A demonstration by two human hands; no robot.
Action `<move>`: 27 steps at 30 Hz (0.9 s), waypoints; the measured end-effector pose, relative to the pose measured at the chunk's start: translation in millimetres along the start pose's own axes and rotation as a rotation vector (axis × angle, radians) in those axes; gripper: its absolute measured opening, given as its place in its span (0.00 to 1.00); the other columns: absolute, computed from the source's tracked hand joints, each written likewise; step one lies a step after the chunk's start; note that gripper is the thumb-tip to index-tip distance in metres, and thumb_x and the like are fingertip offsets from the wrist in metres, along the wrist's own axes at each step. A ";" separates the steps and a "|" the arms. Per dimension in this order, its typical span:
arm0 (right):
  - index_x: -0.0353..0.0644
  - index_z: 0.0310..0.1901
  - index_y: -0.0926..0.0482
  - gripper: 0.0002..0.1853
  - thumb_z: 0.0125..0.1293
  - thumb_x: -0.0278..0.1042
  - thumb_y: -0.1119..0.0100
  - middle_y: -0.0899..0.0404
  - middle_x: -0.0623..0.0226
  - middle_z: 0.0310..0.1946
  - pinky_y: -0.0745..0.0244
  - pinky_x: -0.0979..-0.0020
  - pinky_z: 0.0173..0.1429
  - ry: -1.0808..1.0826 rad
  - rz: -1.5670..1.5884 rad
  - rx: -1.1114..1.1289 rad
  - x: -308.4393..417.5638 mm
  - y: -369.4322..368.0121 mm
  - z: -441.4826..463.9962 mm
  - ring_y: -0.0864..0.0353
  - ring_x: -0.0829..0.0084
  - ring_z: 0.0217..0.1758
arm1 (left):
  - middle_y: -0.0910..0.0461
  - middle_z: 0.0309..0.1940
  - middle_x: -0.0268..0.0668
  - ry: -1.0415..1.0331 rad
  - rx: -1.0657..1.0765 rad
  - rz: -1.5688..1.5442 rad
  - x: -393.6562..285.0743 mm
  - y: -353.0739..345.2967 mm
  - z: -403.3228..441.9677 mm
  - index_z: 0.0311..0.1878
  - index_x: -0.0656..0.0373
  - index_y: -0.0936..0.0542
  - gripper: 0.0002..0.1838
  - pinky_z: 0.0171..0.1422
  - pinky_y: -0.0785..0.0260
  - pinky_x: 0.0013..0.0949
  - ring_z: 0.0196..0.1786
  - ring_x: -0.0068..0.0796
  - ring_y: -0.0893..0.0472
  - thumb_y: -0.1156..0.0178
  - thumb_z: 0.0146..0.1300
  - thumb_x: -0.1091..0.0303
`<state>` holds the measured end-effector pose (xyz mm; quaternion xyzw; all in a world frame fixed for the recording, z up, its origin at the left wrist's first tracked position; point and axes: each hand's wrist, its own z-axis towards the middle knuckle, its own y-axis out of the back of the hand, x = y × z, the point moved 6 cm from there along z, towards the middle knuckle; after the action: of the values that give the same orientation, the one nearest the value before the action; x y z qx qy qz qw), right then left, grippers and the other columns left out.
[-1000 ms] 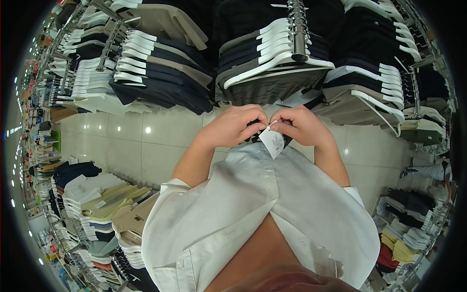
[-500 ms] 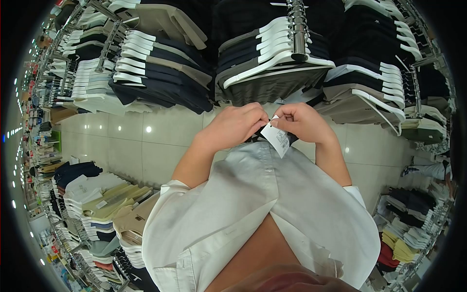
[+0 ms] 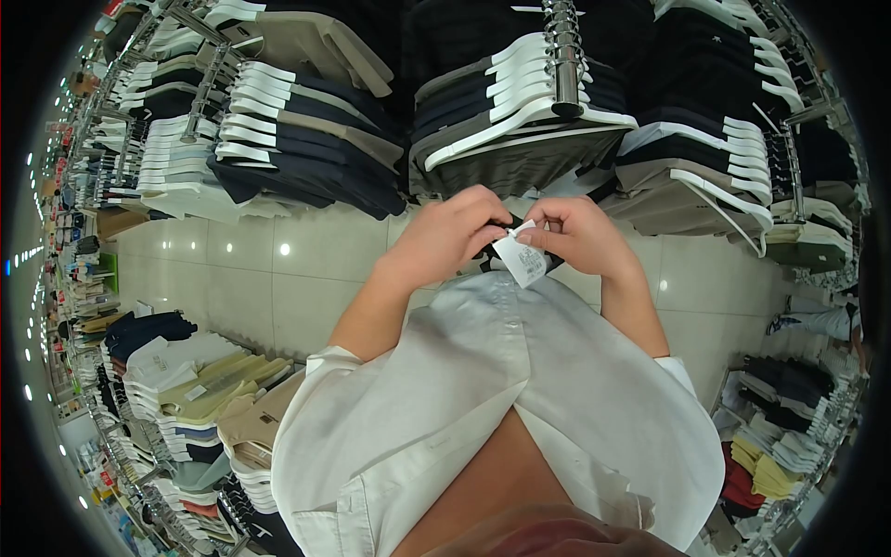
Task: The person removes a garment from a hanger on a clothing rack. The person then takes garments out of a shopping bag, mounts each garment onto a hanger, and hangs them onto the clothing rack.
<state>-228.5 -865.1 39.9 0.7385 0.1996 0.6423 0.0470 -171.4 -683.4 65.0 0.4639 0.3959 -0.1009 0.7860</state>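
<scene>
A white price tag with small print and a code on it hangs between my two hands, in front of my light shirt. My right hand pinches the tag's upper end between thumb and forefinger. Just left of it, my left hand is closed with its fingertips curled close to the tag's top edge. What those fingertips hold is too small and hidden to tell. Some dark material shows behind the tag and under the fingers, partly covered by both hands.
Ahead, dark garments on white hangers hang from a metal rail. More racks stand at left and right, with folded clothes at lower left. Pale floor tiles lie below. Another person's legs show at far right.
The tag has swung up and slightly left, now tilted differently. My left hand has shifted a little, its fingers slightly raised. My right hand has hardly moved.
</scene>
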 end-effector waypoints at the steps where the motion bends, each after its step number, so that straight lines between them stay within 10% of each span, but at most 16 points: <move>1: 0.39 0.40 0.13 0.09 0.66 0.35 0.25 0.13 0.65 0.29 0.30 0.70 0.34 0.016 -0.054 -0.024 6.3 3.5 -1.3 0.22 0.75 0.27 | 0.18 0.46 0.38 0.019 -0.048 -0.020 -0.4 3.8 -0.3 0.55 0.56 0.17 0.17 0.47 0.21 0.38 0.48 0.42 0.15 0.28 0.64 0.71; 14: 0.41 0.43 0.09 0.08 0.62 0.28 0.23 0.11 0.67 0.34 0.34 0.75 0.30 0.261 -0.097 -0.367 -4.9 18.5 -15.1 0.29 0.79 0.23 | 0.17 0.37 0.44 0.260 -0.159 0.138 26.9 5.8 -9.9 0.51 0.62 0.18 0.11 0.46 0.23 0.42 0.40 0.48 0.15 0.30 0.68 0.71; 23: 0.44 0.50 0.11 0.17 0.58 0.29 0.19 0.14 0.69 0.44 0.26 0.71 0.37 0.241 -0.190 -0.401 6.2 15.9 -16.0 0.21 0.73 0.33 | 0.22 0.27 0.27 0.437 -0.301 -0.402 46.5 -4.2 -13.1 0.47 0.61 0.22 0.03 0.36 0.36 0.24 0.32 0.11 0.29 0.38 0.77 0.73; 26: 0.44 0.53 0.12 0.22 0.56 0.31 0.18 0.16 0.67 0.49 0.21 0.66 0.45 0.085 -0.303 -0.378 1.8 25.0 -19.4 0.16 0.66 0.42 | 0.20 0.29 0.27 0.473 -0.301 -0.249 43.8 10.5 -13.2 0.47 0.61 0.22 0.02 0.36 0.35 0.25 0.32 0.11 0.29 0.40 0.77 0.75; 27: 0.44 0.53 0.13 0.22 0.56 0.30 0.19 0.16 0.66 0.48 0.21 0.65 0.46 0.080 -0.355 -0.358 -1.9 26.3 -20.0 0.16 0.64 0.43 | 0.20 0.25 0.38 0.423 -0.361 -0.199 46.2 13.6 -12.3 0.47 0.61 0.21 0.05 0.35 0.32 0.33 0.25 0.34 0.23 0.37 0.73 0.72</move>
<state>-241.9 -893.6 50.1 0.6459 0.2110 0.6777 0.2812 -139.9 -656.3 37.6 0.2863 0.6061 -0.0064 0.7421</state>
